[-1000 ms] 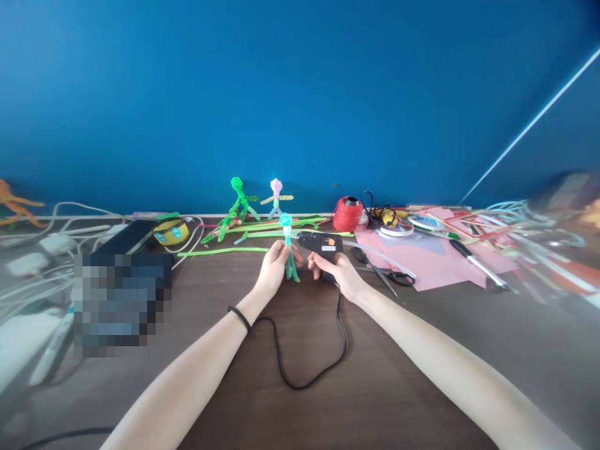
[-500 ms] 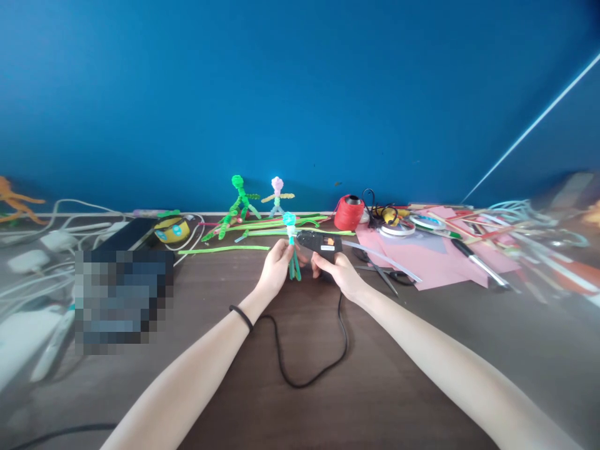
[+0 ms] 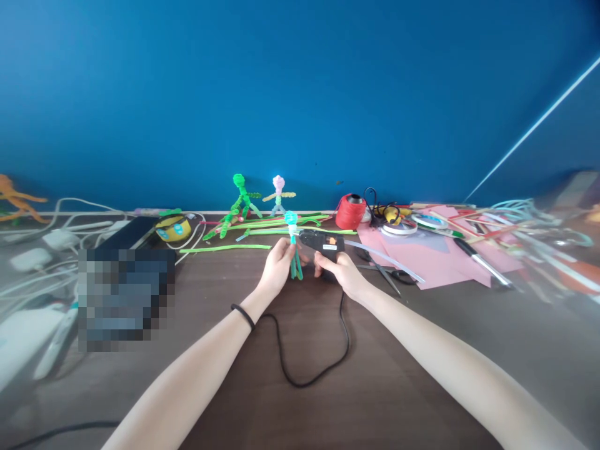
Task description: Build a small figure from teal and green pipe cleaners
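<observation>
My left hand (image 3: pixel 277 267) pinches a teal pipe-cleaner figure (image 3: pixel 291 220), held upright with its round head on top and its legs hanging down. Wrapped around the handle of a black glue gun (image 3: pixel 322 242) is my right hand (image 3: pixel 341 271). The gun's nozzle points left and meets, or nearly meets, the figure just under its head; I cannot tell whether they touch. A clear glue stick (image 3: pixel 389 259) sticks out of the back of the gun. Its black cord (image 3: pixel 309 384) loops over the table below my hands.
Behind my hands, a green figure (image 3: pixel 240 187) and a pink-headed figure (image 3: pixel 278 186) stand against the blue wall, near loose green pipe cleaners (image 3: pixel 225 249). A red thread spool (image 3: pixel 350 212), scissors (image 3: pixel 388 280) and pink paper (image 3: pixel 440 270) lie right. White cables and a yellow roll (image 3: pixel 172 230) lie left.
Both hands keep their hold on the figure and the glue gun, in nearly the same pose. The whole view has shifted very slightly.
</observation>
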The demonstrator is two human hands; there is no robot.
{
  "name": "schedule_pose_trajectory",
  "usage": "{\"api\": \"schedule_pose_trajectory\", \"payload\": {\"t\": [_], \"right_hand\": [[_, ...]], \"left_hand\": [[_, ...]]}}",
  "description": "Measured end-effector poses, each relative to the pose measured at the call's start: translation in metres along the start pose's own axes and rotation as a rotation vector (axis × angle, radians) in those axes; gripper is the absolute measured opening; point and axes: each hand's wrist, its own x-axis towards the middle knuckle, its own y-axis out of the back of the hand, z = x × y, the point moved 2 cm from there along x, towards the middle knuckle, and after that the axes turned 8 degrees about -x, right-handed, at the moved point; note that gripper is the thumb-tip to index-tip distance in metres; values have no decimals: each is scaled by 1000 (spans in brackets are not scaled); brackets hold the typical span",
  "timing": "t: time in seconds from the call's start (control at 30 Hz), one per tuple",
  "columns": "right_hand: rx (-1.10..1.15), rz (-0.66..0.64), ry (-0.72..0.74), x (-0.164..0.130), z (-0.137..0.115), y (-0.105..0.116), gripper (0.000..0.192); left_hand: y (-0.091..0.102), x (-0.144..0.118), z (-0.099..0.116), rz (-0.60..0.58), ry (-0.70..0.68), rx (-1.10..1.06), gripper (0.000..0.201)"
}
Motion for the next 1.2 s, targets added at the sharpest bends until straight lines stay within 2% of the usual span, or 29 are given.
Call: {"api": "schedule_pose_trajectory", "payload": {"t": [1.2], "right_hand": [[0,-21,-17,-1,1,1,38]], "left_hand": [[-1,0,0,0,17,10,25]]}}
